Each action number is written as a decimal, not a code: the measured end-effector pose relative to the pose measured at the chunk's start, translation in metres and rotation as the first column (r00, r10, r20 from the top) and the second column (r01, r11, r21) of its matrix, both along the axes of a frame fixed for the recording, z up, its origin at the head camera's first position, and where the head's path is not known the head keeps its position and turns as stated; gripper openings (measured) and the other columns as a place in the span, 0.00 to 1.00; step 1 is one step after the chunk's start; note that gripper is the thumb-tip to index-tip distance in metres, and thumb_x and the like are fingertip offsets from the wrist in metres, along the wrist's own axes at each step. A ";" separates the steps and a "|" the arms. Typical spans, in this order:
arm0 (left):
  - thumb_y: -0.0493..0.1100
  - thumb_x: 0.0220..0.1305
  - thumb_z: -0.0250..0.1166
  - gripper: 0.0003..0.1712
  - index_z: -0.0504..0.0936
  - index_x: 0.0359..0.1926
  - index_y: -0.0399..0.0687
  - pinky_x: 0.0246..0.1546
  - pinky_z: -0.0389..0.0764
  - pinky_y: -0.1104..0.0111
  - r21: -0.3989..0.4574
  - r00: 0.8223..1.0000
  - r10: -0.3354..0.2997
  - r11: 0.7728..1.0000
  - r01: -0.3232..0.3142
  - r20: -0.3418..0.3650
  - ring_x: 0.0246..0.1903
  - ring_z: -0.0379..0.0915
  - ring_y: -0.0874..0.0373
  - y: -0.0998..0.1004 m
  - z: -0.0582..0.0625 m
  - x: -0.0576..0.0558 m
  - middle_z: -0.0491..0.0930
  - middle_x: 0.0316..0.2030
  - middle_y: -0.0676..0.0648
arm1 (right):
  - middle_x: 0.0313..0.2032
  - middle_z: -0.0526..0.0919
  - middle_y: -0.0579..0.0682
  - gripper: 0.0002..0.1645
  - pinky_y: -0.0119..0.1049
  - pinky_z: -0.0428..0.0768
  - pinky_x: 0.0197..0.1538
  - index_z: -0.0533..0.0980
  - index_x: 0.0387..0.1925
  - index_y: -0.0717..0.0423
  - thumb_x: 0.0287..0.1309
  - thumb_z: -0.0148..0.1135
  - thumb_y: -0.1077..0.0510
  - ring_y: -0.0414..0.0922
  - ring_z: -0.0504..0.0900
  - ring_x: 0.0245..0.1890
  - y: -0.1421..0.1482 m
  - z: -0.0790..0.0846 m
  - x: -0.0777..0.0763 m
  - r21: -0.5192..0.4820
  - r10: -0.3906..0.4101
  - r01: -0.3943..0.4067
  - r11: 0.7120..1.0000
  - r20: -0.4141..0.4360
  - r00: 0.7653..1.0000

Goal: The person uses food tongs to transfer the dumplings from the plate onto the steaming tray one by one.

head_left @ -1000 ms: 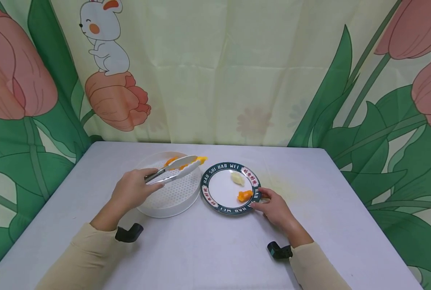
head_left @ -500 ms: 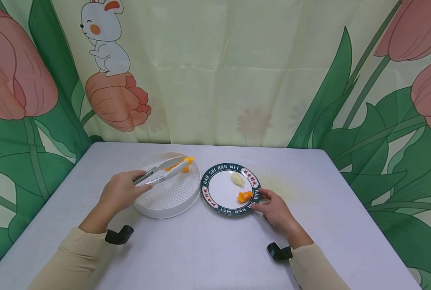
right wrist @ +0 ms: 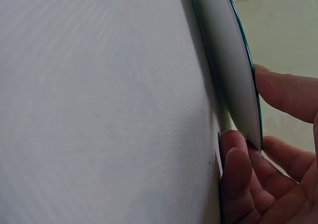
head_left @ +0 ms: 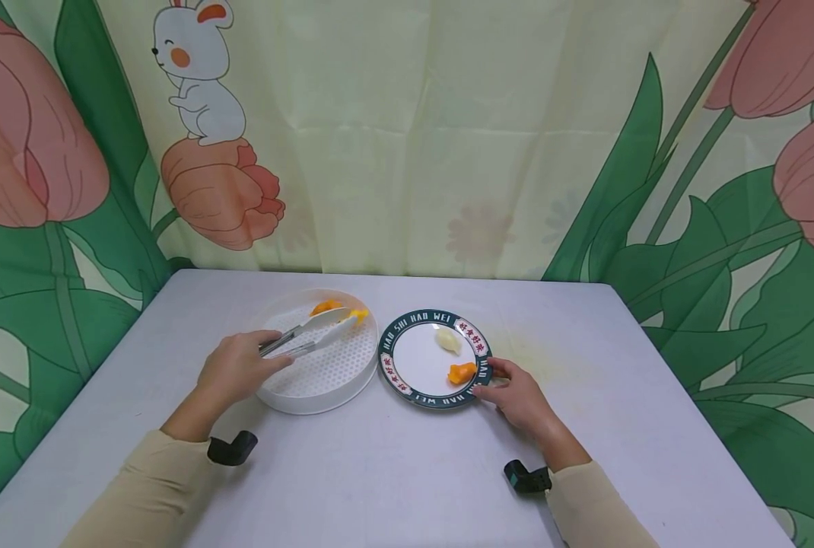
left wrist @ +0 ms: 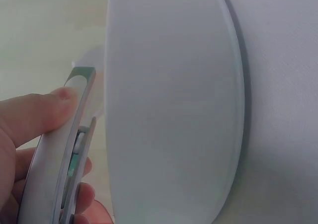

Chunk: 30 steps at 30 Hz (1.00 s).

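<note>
My left hand grips a pair of tongs, which reach over a round white tray with a perforated floor. At the tongs' tips, inside the tray's far right side, is a small yellow piece; whether the tips still pinch it I cannot tell. An orange piece lies just behind the tips in the tray. My right hand holds the right rim of a plate with a dark green lettered border, thumb above and fingers at its edge and underside. A pale piece and an orange lump lie on the plate.
Tray and plate stand side by side, close together, on a white-covered table. A printed curtain with tulips and a rabbit hangs behind the table's far edge. Black wrist cameras sit on both wrists.
The tongs carried the yellow piece left from near the tray's right rim, then down into the tray. My left hand moved left, then slightly back right. The right hand and plate stayed still.
</note>
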<state>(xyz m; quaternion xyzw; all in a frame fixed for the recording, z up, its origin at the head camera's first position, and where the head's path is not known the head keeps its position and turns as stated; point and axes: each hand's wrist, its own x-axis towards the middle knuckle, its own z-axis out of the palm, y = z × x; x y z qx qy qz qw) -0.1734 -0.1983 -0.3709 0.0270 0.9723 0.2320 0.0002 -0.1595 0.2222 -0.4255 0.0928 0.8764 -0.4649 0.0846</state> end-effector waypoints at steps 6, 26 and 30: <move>0.53 0.60 0.72 0.34 0.79 0.61 0.37 0.31 0.72 0.61 -0.034 0.999 0.000 0.999 0.001 0.035 0.42 0.74 0.44 0.003 -0.003 0.000 0.80 0.53 0.33 | 0.64 0.71 0.63 0.43 0.36 0.79 0.41 0.64 0.72 0.58 0.59 0.72 0.55 0.50 0.75 0.41 0.000 0.000 0.000 -0.005 0.000 0.000 1.000 -0.003 1.000; 0.53 0.58 0.74 0.39 0.76 0.64 0.36 0.38 0.78 0.52 -0.022 1.000 0.010 1.000 -0.011 -0.029 0.48 0.75 0.39 0.010 0.007 0.003 0.78 0.55 0.31 | 0.65 0.70 0.62 0.44 0.36 0.79 0.43 0.63 0.72 0.57 0.59 0.72 0.54 0.51 0.74 0.42 0.000 -0.001 -0.002 -0.002 -0.011 0.011 1.000 0.009 1.000; 0.54 0.58 0.75 0.40 0.75 0.65 0.37 0.37 0.77 0.54 -0.012 0.999 -0.002 1.000 0.002 -0.035 0.47 0.74 0.40 0.015 0.011 0.005 0.79 0.55 0.32 | 0.65 0.70 0.62 0.44 0.36 0.80 0.43 0.63 0.72 0.57 0.59 0.72 0.54 0.50 0.74 0.42 0.000 -0.001 -0.002 -0.003 -0.013 0.013 1.000 0.010 1.000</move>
